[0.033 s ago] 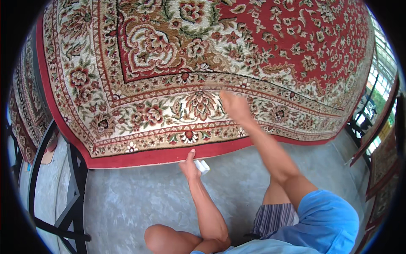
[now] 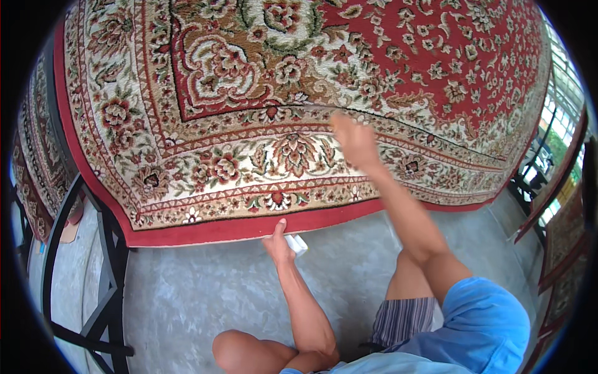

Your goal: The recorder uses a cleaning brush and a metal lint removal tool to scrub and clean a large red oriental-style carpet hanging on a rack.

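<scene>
A large carpet (image 2: 249, 124) with a red field and cream floral borders hangs in front of me, its plain red edge running along the bottom. My left hand (image 2: 280, 246) pinches that lower edge, thumb on top and fingers underneath. Beside those fingers, just under the edge, a small white object (image 2: 298, 245) shows; its kind is not clear. Over the patterned border, my right hand (image 2: 357, 143) is closed and blurred by motion. A small orange-brown bit shows at its fingertips, but I cannot make out what it holds.
A black metal frame (image 2: 103, 311) stands at the left, with another patterned carpet (image 2: 40, 143) behind it. More carpets (image 2: 564, 249) hang at the right, near a bright window (image 2: 560, 118). Below lies a grey floor (image 2: 187, 293); my bent knee (image 2: 233, 349) is at the bottom.
My right hand has moved slightly up and to the right over the border. My left hand stays at the carpet's edge.
</scene>
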The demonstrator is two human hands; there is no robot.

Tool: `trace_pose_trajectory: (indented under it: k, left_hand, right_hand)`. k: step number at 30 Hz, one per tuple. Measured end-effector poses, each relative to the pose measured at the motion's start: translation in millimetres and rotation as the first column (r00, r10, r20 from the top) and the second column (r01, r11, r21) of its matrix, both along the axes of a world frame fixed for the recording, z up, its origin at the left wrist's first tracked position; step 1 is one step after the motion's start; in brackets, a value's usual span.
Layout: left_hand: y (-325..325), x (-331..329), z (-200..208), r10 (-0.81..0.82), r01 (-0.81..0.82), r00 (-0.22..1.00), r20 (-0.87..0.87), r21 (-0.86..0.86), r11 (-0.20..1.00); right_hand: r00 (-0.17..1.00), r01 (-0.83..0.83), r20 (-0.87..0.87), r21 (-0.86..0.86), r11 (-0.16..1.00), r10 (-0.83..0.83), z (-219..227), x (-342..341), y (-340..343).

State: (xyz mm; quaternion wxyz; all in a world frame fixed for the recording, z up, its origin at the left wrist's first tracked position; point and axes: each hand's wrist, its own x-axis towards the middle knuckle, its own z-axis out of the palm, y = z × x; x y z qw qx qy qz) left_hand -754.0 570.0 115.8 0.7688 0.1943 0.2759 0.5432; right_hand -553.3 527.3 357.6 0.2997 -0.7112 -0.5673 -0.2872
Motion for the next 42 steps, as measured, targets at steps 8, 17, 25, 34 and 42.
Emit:
trace_pose_trajectory:
  k: [8,17,25,34,42]
  left_hand:
    - [-5.0,14.5,19.8,0.186,-0.184,0.957,-0.225,0.030,0.983]
    - [6.7,36.3,7.5,0.065,-0.083,0.940,-0.335,-0.040,0.996]
    - [-3.1,41.4,20.1,0.131,-0.134,0.944,-0.301,0.010,0.991]
    - [8.1,48.6,6.9,-0.039,0.021,0.950,-0.309,-0.061,0.998]
    - [19.1,42.6,-6.7,-0.007,-0.007,0.923,-0.385,-0.036,0.999]
  right_hand:
    - [0.982,0.177,-0.057,0.636,0.751,-0.183,252.0,32.3,3.4]
    - [0.979,0.088,-0.171,-0.112,0.990,-0.107,-120.7,3.4,9.8]
    - [0.978,0.178,-0.187,0.530,0.829,-0.091,201.1,-42.2,-33.9]
    - [0.942,0.208,-0.221,-0.208,0.956,-0.253,-180.5,3.3,23.9]
    - [0.949,-0.041,0.302,0.388,0.921,-0.085,36.9,17.8,-20.7]
